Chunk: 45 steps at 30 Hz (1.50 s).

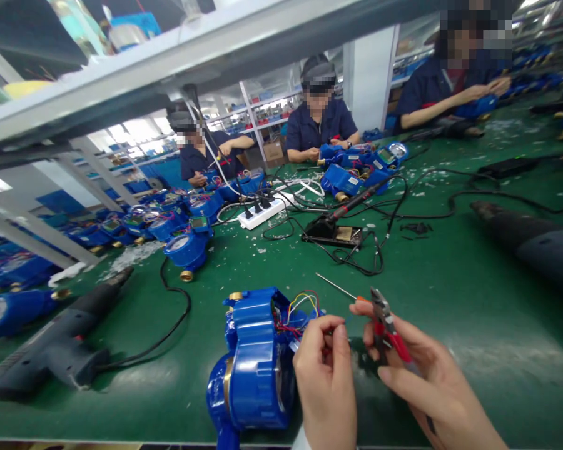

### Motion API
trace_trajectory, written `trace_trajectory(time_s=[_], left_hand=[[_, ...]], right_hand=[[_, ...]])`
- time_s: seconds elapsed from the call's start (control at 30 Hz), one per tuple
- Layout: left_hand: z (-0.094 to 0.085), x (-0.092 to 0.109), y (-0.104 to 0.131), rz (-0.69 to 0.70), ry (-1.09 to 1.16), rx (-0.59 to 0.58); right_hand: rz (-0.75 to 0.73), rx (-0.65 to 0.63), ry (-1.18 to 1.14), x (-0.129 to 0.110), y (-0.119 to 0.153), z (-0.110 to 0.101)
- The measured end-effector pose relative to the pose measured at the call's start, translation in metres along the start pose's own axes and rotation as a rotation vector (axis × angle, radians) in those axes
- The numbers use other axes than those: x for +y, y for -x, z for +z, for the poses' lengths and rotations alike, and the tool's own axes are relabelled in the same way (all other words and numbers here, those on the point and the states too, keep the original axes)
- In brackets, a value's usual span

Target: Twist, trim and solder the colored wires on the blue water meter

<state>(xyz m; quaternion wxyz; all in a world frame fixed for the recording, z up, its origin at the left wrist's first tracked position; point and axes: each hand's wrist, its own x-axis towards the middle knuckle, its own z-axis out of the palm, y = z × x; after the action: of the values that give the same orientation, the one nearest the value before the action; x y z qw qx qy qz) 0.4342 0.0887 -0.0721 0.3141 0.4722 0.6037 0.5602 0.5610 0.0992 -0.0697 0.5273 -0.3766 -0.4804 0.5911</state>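
A blue water meter lies on its side on the green bench in front of me. Thin coloured wires come out of its open housing. Beside them, my left hand is closed in a pinch; whatever lies between its fingertips is too small or hidden to make out. My right hand grips red-handled cutting pliers, jaws pointing up and away from the meter. A thin screwdriver shows behind the right fingers, its orange handle partly covered; I cannot tell whether it is touched.
Heat guns lie at left and right. A soldering iron rests in its stand among black cables, near a white power strip. More blue meters stand behind. Several people work across the bench, below an overhead shelf.
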Motion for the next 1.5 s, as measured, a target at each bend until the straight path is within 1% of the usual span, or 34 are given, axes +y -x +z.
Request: trace_trajectory(time_s=[0.1,0.17,0.23,0.3,0.37,0.5,0.6,0.73,0.83,0.9,1.1,1.23,1.37,1.5], left_hand=[[0.000,-0.002,0.000,0.000,0.032,0.043],[0.000,-0.003,-0.001,-0.006,0.055,0.049],[0.000,-0.003,-0.003,-0.013,0.078,0.055],[-0.001,-0.002,-0.004,-0.027,0.099,0.058],[-0.002,-0.001,-0.005,-0.043,0.111,0.058],[-0.004,0.001,-0.005,-0.053,0.120,0.042],[-0.004,0.003,-0.005,-0.058,0.131,0.033],[-0.003,0.007,-0.007,-0.075,0.160,0.041],[-0.003,0.007,-0.008,-0.091,0.163,0.023],[-0.003,0.006,-0.007,-0.100,0.158,0.015],[-0.004,0.006,-0.006,-0.096,0.151,0.018],[-0.002,0.009,-0.008,-0.092,0.153,0.037],[-0.001,0.011,-0.009,-0.090,0.158,0.059],[-0.001,0.012,-0.009,-0.097,0.161,0.050]], right_hand=[[-0.071,0.018,0.206,-0.001,-0.001,-0.011],[-0.106,0.037,0.395,0.002,0.001,-0.019],[-0.130,0.027,0.593,0.006,0.005,-0.024],[-0.154,-0.025,0.750,0.007,0.008,-0.024],[-0.208,-0.073,0.861,0.005,0.010,-0.021],[-0.375,-0.073,0.991,-0.003,0.007,-0.012],[-0.418,-0.089,1.007,-0.004,0.005,-0.008],[-0.432,-0.126,0.976,-0.002,0.003,-0.006],[-0.429,-0.130,0.928,-0.004,0.003,-0.005],[-0.403,-0.128,0.885,-0.006,0.003,-0.004],[-0.260,-0.174,0.770,-0.006,0.004,-0.007],[-0.273,-0.160,0.784,-0.005,0.003,-0.008],[-0.307,-0.145,0.845,-0.008,0.002,-0.008],[-0.288,-0.161,0.870,-0.011,0.002,-0.009]])
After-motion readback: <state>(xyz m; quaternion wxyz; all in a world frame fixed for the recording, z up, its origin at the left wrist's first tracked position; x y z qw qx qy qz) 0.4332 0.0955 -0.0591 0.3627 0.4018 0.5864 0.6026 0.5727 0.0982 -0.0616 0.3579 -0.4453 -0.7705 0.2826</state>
